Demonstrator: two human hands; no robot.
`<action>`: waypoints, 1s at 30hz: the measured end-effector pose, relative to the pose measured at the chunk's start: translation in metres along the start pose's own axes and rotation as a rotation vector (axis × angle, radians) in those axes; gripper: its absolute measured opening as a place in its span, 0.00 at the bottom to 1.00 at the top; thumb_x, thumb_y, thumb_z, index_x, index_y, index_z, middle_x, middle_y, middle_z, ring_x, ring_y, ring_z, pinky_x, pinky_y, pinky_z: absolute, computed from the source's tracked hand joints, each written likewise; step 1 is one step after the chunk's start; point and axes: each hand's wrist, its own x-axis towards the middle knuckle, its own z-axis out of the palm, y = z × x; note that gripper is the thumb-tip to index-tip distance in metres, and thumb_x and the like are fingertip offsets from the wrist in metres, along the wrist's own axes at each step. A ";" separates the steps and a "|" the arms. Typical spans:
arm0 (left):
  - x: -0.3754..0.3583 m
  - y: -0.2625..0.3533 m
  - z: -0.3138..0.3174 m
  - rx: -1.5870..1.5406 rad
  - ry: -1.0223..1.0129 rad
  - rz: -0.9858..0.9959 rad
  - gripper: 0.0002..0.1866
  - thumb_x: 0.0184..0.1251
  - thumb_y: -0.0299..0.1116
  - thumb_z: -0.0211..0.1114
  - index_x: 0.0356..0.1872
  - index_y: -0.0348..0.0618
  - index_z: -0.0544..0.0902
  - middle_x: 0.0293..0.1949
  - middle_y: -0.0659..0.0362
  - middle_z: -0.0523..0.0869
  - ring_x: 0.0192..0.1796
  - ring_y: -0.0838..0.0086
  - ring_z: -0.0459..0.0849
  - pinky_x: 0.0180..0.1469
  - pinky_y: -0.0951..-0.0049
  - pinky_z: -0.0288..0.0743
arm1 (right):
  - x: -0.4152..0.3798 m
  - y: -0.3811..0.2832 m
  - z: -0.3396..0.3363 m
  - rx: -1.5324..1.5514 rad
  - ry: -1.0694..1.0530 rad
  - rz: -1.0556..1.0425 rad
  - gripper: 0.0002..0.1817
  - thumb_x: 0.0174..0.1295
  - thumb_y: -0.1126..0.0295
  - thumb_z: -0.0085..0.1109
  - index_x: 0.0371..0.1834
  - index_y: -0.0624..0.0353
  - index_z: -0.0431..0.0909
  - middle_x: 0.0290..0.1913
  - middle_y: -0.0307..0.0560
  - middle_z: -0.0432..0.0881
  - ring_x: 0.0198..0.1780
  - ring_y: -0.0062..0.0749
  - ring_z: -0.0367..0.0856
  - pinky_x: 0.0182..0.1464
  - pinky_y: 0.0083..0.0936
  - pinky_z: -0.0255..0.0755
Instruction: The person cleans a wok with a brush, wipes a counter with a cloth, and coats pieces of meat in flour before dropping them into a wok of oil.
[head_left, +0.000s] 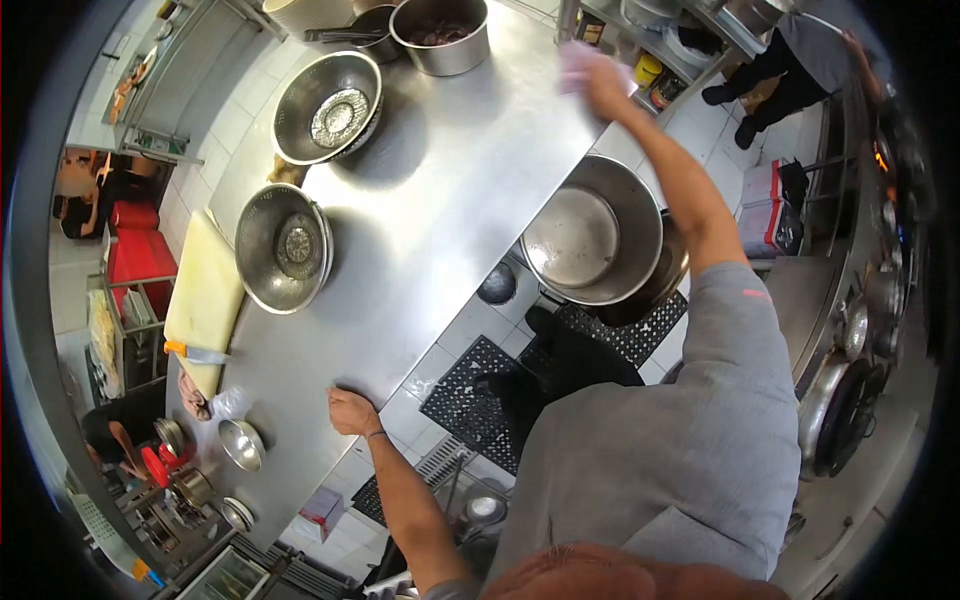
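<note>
My right hand (pixel 606 90) is at the far right edge of the steel table (pixel 400 260), gripping a pink cloth (pixel 575 70), slightly blurred. Near the lower table edge, my left hand (pixel 352 412) rests on the steel with its fingers curled in and nothing visible in them. A large, deep pot (pixel 590 235) stands beside the table below my right arm; its inside shows no contents. Two metal bowls, one upper (pixel 330 108) and one lower (pixel 284 248), sit toward the table's far side.
A pot with dark contents (pixel 440 35) stands at the table's top end. On the left are a cutting board (pixel 205 300), an orange-handled knife (pixel 200 353) and a small bowl (pixel 241 445). Another person (pixel 800 65) stands upper right, near the stove. Black mats (pixel 470 395) cover the floor.
</note>
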 end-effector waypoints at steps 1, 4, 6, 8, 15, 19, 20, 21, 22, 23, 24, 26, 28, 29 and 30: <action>-0.001 0.006 -0.006 0.001 0.008 -0.010 0.31 0.76 0.51 0.43 0.30 0.39 0.88 0.31 0.42 0.88 0.32 0.41 0.85 0.34 0.44 0.76 | -0.004 0.018 -0.040 -0.380 0.024 -0.085 0.12 0.68 0.69 0.48 0.40 0.57 0.84 0.40 0.51 0.86 0.45 0.42 0.86 0.47 0.34 0.78; 0.001 0.003 -0.004 -0.009 0.028 -0.019 0.31 0.77 0.51 0.43 0.30 0.38 0.88 0.30 0.42 0.87 0.32 0.41 0.85 0.34 0.43 0.76 | -0.019 0.018 -0.099 -0.789 0.277 0.368 0.20 0.58 0.77 0.51 0.52 0.50 0.83 0.46 0.54 0.86 0.46 0.52 0.85 0.51 0.42 0.79; -0.002 0.002 0.003 -0.017 0.014 -0.029 0.31 0.77 0.51 0.43 0.30 0.38 0.88 0.30 0.42 0.87 0.32 0.41 0.85 0.34 0.43 0.76 | -0.030 -0.051 -0.077 -0.646 0.247 0.117 0.16 0.60 0.75 0.51 0.51 0.54 0.82 0.43 0.55 0.85 0.44 0.53 0.85 0.50 0.42 0.78; 0.000 0.002 0.000 -0.010 -0.005 -0.031 0.31 0.76 0.51 0.43 0.30 0.38 0.88 0.30 0.42 0.87 0.32 0.42 0.85 0.34 0.43 0.76 | -0.042 -0.089 -0.038 -0.628 0.041 -0.004 0.16 0.66 0.72 0.49 0.54 0.57 0.78 0.42 0.54 0.85 0.46 0.53 0.84 0.50 0.42 0.77; -0.008 0.020 -0.025 -0.091 0.017 0.000 0.31 0.76 0.51 0.44 0.32 0.37 0.88 0.30 0.43 0.88 0.33 0.42 0.85 0.36 0.45 0.76 | 0.017 -0.062 0.088 -0.952 -0.205 -0.307 0.34 0.72 0.53 0.45 0.71 0.72 0.61 0.73 0.73 0.60 0.74 0.69 0.57 0.78 0.49 0.47; -0.003 0.012 -0.022 -0.010 0.023 -0.013 0.30 0.77 0.51 0.44 0.33 0.37 0.89 0.30 0.42 0.87 0.32 0.42 0.85 0.35 0.45 0.75 | 0.095 -0.017 0.090 -1.042 -0.068 -0.098 0.36 0.74 0.50 0.40 0.74 0.71 0.57 0.73 0.72 0.59 0.75 0.68 0.55 0.78 0.48 0.46; -0.004 0.014 -0.020 0.011 0.010 -0.018 0.30 0.77 0.51 0.44 0.33 0.37 0.89 0.30 0.42 0.87 0.32 0.42 0.85 0.35 0.46 0.75 | 0.105 -0.007 0.091 -1.029 -0.040 -0.083 0.37 0.73 0.49 0.40 0.74 0.70 0.57 0.73 0.72 0.60 0.75 0.67 0.55 0.78 0.49 0.46; -0.006 0.015 -0.022 -0.039 0.026 -0.001 0.30 0.77 0.51 0.44 0.33 0.37 0.89 0.29 0.42 0.87 0.32 0.41 0.85 0.35 0.46 0.75 | 0.119 0.004 0.093 -1.026 -0.005 -0.068 0.37 0.73 0.48 0.39 0.74 0.70 0.57 0.73 0.72 0.60 0.75 0.67 0.55 0.78 0.49 0.46; -0.008 0.022 -0.024 -0.094 0.040 0.013 0.30 0.77 0.51 0.44 0.33 0.37 0.88 0.29 0.42 0.87 0.32 0.41 0.85 0.35 0.46 0.76 | 0.135 0.015 0.090 -1.026 0.033 -0.057 0.38 0.73 0.48 0.39 0.74 0.70 0.57 0.73 0.72 0.60 0.75 0.67 0.55 0.78 0.49 0.46; -0.010 0.034 -0.025 -0.144 0.050 0.017 0.31 0.77 0.51 0.44 0.33 0.36 0.88 0.29 0.42 0.87 0.33 0.40 0.84 0.36 0.46 0.75 | 0.146 0.022 0.088 -0.983 0.083 -0.059 0.38 0.71 0.48 0.43 0.73 0.69 0.59 0.72 0.70 0.63 0.74 0.67 0.57 0.76 0.51 0.48; -0.011 0.037 -0.030 -0.177 0.066 0.013 0.31 0.77 0.51 0.44 0.32 0.36 0.88 0.29 0.41 0.87 0.33 0.40 0.84 0.36 0.45 0.75 | 0.152 0.016 0.081 -0.973 0.114 -0.015 0.37 0.71 0.48 0.44 0.72 0.69 0.60 0.72 0.70 0.63 0.74 0.67 0.58 0.76 0.52 0.48; -0.010 0.024 -0.034 -0.157 0.102 0.009 0.31 0.77 0.52 0.45 0.32 0.36 0.88 0.28 0.41 0.86 0.33 0.39 0.84 0.36 0.44 0.74 | 0.156 0.001 0.089 -0.909 0.142 0.085 0.36 0.70 0.49 0.46 0.71 0.69 0.62 0.71 0.69 0.63 0.73 0.67 0.58 0.75 0.53 0.50; -0.007 0.016 -0.022 -0.113 0.115 0.029 0.31 0.77 0.53 0.44 0.32 0.36 0.88 0.28 0.41 0.86 0.33 0.39 0.84 0.37 0.43 0.74 | 0.152 -0.006 0.090 -0.869 0.086 0.092 0.33 0.68 0.52 0.50 0.68 0.68 0.66 0.71 0.69 0.63 0.72 0.67 0.60 0.74 0.53 0.51; -0.007 0.015 -0.021 -0.113 0.075 -0.016 0.32 0.76 0.53 0.44 0.30 0.36 0.87 0.28 0.41 0.86 0.33 0.39 0.83 0.37 0.42 0.73 | 0.145 -0.010 0.087 -0.862 0.077 0.069 0.32 0.68 0.53 0.50 0.67 0.67 0.66 0.71 0.69 0.63 0.72 0.68 0.60 0.74 0.54 0.51; -0.008 0.021 -0.023 -0.116 0.059 -0.017 0.31 0.76 0.53 0.45 0.29 0.36 0.87 0.28 0.42 0.86 0.32 0.40 0.83 0.36 0.42 0.73 | 0.141 -0.009 0.084 -0.855 0.073 0.043 0.32 0.67 0.54 0.51 0.67 0.67 0.67 0.71 0.70 0.63 0.71 0.69 0.60 0.74 0.54 0.51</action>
